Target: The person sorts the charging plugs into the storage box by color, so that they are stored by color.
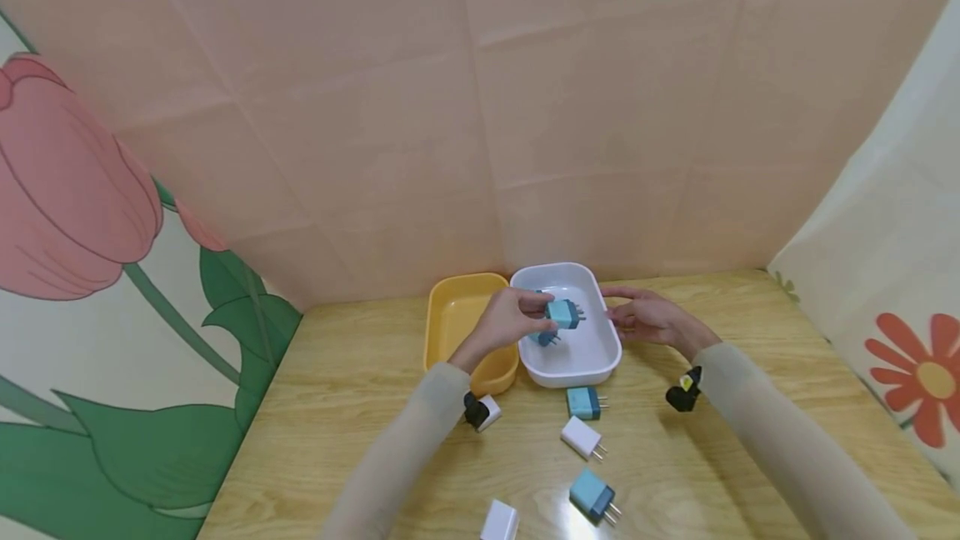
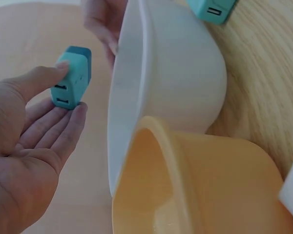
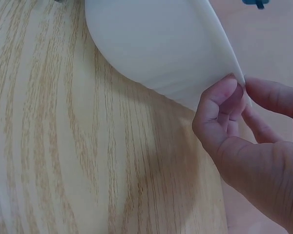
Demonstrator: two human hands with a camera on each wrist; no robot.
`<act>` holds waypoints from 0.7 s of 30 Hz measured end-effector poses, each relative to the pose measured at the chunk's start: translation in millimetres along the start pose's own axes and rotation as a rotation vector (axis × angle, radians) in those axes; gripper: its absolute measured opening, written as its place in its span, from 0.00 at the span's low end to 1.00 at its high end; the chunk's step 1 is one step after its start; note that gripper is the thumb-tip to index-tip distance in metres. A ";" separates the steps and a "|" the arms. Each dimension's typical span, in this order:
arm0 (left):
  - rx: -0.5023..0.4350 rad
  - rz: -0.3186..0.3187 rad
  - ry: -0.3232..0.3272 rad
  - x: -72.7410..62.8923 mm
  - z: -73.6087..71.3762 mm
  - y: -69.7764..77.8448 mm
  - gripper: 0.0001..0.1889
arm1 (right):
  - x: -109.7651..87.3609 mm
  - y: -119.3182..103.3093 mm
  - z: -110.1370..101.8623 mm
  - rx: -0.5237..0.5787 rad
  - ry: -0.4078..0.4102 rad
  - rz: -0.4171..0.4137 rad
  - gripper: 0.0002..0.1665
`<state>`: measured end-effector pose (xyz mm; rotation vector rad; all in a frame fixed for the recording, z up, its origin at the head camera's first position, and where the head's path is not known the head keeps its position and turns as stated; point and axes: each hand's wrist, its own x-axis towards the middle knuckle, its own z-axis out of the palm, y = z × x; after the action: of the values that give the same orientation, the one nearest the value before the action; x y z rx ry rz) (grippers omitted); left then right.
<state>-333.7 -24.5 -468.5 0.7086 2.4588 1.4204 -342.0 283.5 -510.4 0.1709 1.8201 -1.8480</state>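
My left hand (image 1: 504,325) pinches a light-blue plug charger (image 1: 561,315) between thumb and fingers, over the white basin (image 1: 567,378). In the left wrist view, two USB slots face the palm on this charger (image 2: 71,80). Another blue charger (image 1: 545,339) shows inside the basin, partly hidden by the held one and my fingers. At the basin's right side, my right hand (image 1: 647,317) holds the rim; in the right wrist view, curled fingers (image 3: 216,105) lie against the outer wall.
A yellow basin (image 1: 438,323) stands left of the white one. On the wooden table in front lie blue chargers (image 1: 583,403) (image 1: 590,492) and white chargers (image 1: 581,437) (image 1: 498,521). Another white charger (image 1: 489,412) is near my left wrist. A cloth wall (image 1: 480,148) rises behind.
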 end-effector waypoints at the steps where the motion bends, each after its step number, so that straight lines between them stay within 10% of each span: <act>1: 0.003 0.003 0.000 1.1 0.3 0.7 0.27 | -0.2 0.1 -0.1 -0.006 -0.004 -0.003 0.41; 21: 0.091 -0.030 -0.024 26.1 17.1 -7.4 0.23 | -1.3 1.3 0.7 0.006 -0.003 0.002 0.41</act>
<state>-351.4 -1.4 -482.2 0.6993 2.5188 1.2890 -340.1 283.2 -511.0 0.1725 1.8116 -1.8515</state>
